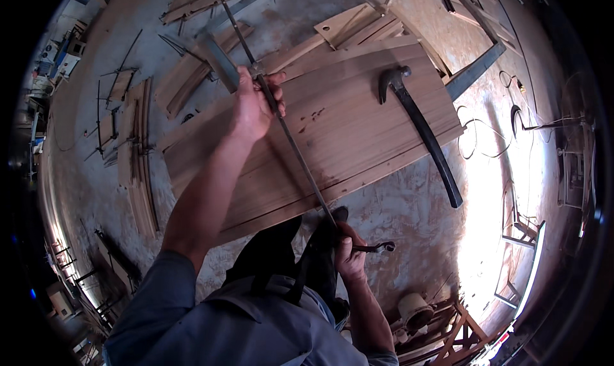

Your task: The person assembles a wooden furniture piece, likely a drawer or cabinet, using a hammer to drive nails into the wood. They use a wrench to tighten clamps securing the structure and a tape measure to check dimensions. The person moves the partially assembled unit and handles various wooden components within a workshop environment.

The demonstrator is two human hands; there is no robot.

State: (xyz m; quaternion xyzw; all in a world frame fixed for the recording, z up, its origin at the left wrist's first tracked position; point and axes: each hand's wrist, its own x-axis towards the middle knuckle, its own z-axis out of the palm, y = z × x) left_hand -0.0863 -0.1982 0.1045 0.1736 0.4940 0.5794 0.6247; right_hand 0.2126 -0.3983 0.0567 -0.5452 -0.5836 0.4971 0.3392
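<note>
A long, thin metal bar clamp (299, 155) slants across a wooden panel (364, 120), from beyond its far edge to near my body. My left hand (254, 107) is closed round its upper part, just below a small metal fitting (257, 69) on the bar. My right hand (350, 254) is closed on a wrench (377, 246), whose ring-shaped end sticks out to the right. The bar's near end reaches this hand; whether the fingers grip it too is hidden. On the panel's right lies a claw hammer (419, 123), its dark handle overhanging the near edge.
Wooden boards (136, 155) and several thin metal rods lie on the floor at the left. Beyond the panel are more timber pieces (352, 24). A pale bucket (414, 310) stands at the lower right, beside a wooden frame (462, 334). Loose wire (476, 132) curls right of the panel.
</note>
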